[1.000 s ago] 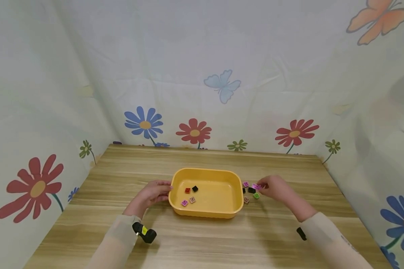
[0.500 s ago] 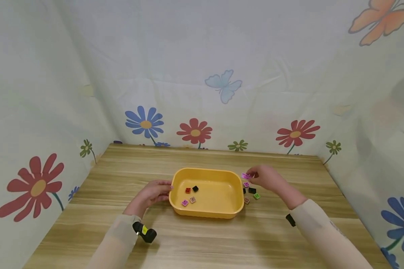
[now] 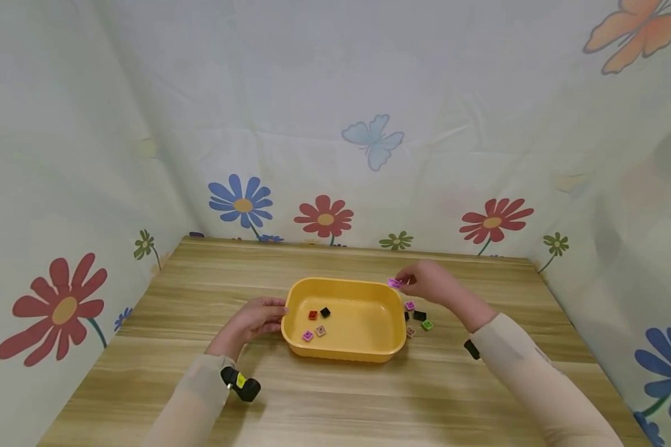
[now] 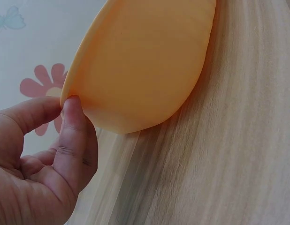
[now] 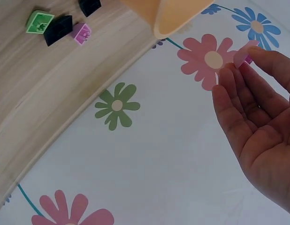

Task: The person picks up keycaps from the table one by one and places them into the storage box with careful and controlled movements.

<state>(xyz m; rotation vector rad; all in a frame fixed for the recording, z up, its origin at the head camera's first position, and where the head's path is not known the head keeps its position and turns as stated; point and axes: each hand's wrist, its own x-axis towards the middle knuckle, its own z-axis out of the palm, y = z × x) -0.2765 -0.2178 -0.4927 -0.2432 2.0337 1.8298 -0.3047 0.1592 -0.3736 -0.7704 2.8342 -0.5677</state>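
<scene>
A yellow plastic basin (image 3: 346, 356) stands on the wooden table. My left hand (image 3: 255, 318) pinches its left rim between thumb and fingers, as the left wrist view shows closely. Over the basin's far right corner, my right hand (image 3: 433, 284) holds a small pink toy brick (image 3: 394, 283) by the fingertips. In the right wrist view that brick (image 5: 247, 55) is partly covered by the thumb. Inside the basin, toward its left end, lie a red brick (image 3: 312, 315), a black brick (image 3: 325, 312), a pink brick (image 3: 308, 336) and a tan brick (image 3: 321, 330).
Just right of the basin lie several loose bricks: a pink one (image 3: 410, 306), black ones (image 3: 420, 315), a green one (image 3: 427, 325) and a tan one (image 3: 410, 333). A flower-printed curtain (image 3: 291, 155) encloses the table (image 3: 335, 403) at the back and sides.
My right hand has carried the pink brick up and leftward, from beside the loose bricks to the basin's far right corner. The left hand has stayed on the rim.
</scene>
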